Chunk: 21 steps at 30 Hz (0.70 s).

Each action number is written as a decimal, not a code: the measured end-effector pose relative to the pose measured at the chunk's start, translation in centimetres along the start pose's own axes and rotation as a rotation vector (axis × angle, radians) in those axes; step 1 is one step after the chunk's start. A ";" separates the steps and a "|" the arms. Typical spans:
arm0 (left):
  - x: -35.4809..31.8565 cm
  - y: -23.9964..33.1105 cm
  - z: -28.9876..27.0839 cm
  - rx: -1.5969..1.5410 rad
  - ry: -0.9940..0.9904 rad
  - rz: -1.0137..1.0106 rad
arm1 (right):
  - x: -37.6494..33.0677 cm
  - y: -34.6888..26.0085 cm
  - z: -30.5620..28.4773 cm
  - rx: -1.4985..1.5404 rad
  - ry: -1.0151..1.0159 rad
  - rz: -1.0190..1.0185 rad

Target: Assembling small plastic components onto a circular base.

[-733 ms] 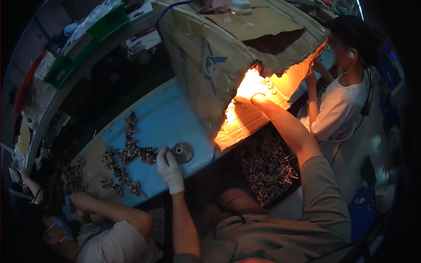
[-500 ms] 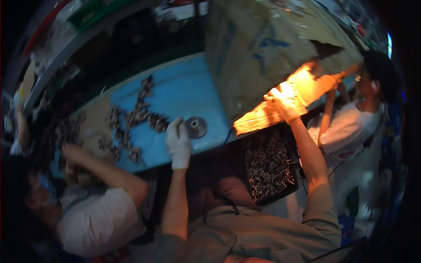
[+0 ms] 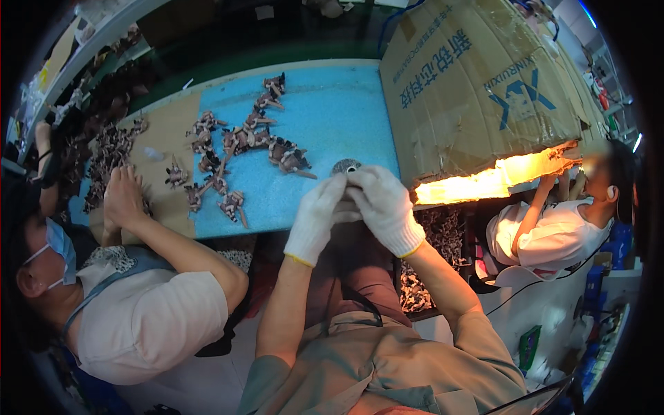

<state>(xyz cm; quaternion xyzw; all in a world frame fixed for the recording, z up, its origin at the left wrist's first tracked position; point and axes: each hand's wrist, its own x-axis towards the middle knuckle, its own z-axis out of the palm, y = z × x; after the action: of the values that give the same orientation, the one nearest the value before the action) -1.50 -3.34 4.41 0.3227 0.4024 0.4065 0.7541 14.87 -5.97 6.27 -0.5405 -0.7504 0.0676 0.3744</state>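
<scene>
Two gloved hands meet at the near edge of the blue mat (image 3: 325,124). Left hand (image 3: 317,220) and right hand (image 3: 382,206) both wear white knit gloves, with fingertips brought together over a small round metal disc (image 3: 345,166). The disc sits at the near right corner of the mat, only its far half visible above the gloves. Both hands are curled with fingers bent inward; whether either actually grips the disc cannot be told, since the gloves cover the contact. Left of the disc on the mat lies a scatter of small brown metal parts (image 3: 242,142), running in a loose line from the mat's far edge toward its near edge. At the mat's left side lies a cardboard sheet (image 3: 169,131), partly over the mat. A co-worker's hands (image 3: 123,197) rest on that sheet, close together, beside a darker heap of parts (image 3: 104,155) at the sheet's left edge. Right of the mat, touching its right edge, stands a large cardboard box (image 3: 484,90) tilted on its side, with bright light along its lower rim. Below the box, near the right hand's forearm, a dark tray (image 3: 436,235) holds more loose parts. A second person in a white shirt (image 3: 553,235) sits beyond the tray, well right of the mat.
</scene>
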 end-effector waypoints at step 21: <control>0.5 0.6 0.2 0.125 -0.033 0.043 | 0.3 1.2 0.3 0.457 -0.053 0.556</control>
<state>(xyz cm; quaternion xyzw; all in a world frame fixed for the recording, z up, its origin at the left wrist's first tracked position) -1.34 -2.61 4.85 0.3844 0.4077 0.3913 0.7300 15.54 -5.12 5.59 -0.6243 -0.5496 0.3472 0.4332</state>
